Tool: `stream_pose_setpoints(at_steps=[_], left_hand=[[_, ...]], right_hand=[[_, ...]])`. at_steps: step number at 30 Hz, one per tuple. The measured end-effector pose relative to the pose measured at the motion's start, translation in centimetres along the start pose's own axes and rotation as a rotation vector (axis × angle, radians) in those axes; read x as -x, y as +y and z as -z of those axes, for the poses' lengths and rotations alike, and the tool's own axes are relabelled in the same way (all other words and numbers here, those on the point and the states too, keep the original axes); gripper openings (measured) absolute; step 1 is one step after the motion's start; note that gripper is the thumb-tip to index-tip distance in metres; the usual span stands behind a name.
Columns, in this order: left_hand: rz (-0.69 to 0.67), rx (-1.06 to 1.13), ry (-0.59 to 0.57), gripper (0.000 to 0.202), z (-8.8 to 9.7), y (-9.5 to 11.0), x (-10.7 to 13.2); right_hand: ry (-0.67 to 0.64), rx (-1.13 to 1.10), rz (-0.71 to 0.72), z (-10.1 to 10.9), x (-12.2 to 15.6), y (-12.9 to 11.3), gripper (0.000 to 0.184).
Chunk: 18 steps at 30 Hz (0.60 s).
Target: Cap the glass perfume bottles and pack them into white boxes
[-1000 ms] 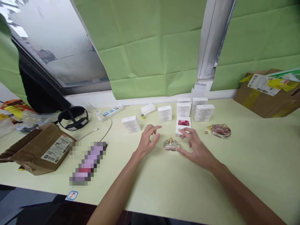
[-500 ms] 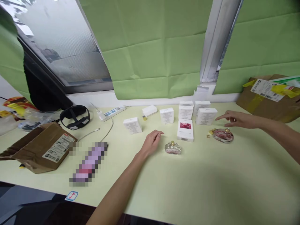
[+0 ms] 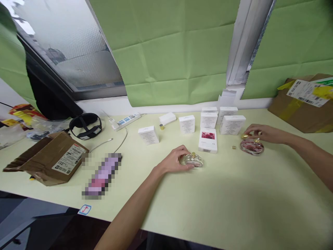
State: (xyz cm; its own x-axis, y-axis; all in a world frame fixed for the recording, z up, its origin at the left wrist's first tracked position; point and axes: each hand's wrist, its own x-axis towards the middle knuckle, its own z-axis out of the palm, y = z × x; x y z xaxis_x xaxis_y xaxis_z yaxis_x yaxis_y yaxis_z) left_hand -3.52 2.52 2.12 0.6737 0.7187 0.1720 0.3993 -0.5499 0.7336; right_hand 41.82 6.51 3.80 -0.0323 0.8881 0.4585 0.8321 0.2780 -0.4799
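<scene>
My left hand (image 3: 177,160) curls around the left side of a clear glass perfume bottle (image 3: 195,161) with a gold neck, upright on the table. Thumb and fingers press on it from front and back. To the right, my right hand (image 3: 264,133) pinches a gold perfume cap (image 3: 244,136) with its fingertips. Just below that hand a second perfume bottle (image 3: 252,148), showing a pink floral pattern, lies on the table. A small gold ring (image 3: 233,147) is to its left. Between the hands lies a white box (image 3: 207,140) with a pink flower picture.
Several white boxes (image 3: 208,120) stand behind, with another white box (image 3: 168,118) lying near a gold cap (image 3: 161,127). To the left are an open cardboard box (image 3: 47,158), a blurred-out phone (image 3: 102,175), a headset (image 3: 87,126) and a power strip (image 3: 127,121). A taped carton (image 3: 301,107) sits far right.
My left hand has moved right and closed on the clear perfume bottle. My right hand has gone from pointing beside the boxes to pinching the gold cap. The view has shifted slightly.
</scene>
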Motion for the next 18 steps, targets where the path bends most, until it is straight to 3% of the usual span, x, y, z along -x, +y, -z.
stream_pose_setpoints(at_steps=[3, 5, 7, 9, 13, 15, 18], left_hand=[[0.013, 0.003, -0.015, 0.03, -0.3, 0.2, 0.0], [0.013, 0.008, -0.006, 0.029, -0.5, 0.1, -0.1], [0.016, 0.009, 0.003, 0.029, -0.8, 0.1, -0.2], [0.018, 0.003, 0.004, 0.029, -1.0, 0.0, -0.2], [0.008, -0.027, 0.001, 0.031, -1.2, 0.0, -0.2], [0.002, -0.045, 0.004, 0.033, -1.2, -0.1, -0.2], [-0.007, -0.06, 0.01, 0.034, -1.2, -0.1, -0.2]], right_hand=[[-0.126, -0.045, -0.195, 3.0, 1.3, -0.5, 0.024], [-0.009, -0.132, -0.32, 4.3, 2.4, -2.3, 0.034], [0.073, -0.331, -0.219, 4.3, 3.6, -5.6, 0.044], [0.059, -0.459, -0.114, 2.8, 4.5, -10.0, 0.044], [-0.093, -0.558, -0.011, -2.3, 5.6, -18.1, 0.034], [-0.127, -0.51, 0.022, -4.6, 5.8, -20.4, 0.033], [-0.181, -0.458, 0.076, -6.7, 6.0, -21.6, 0.035]])
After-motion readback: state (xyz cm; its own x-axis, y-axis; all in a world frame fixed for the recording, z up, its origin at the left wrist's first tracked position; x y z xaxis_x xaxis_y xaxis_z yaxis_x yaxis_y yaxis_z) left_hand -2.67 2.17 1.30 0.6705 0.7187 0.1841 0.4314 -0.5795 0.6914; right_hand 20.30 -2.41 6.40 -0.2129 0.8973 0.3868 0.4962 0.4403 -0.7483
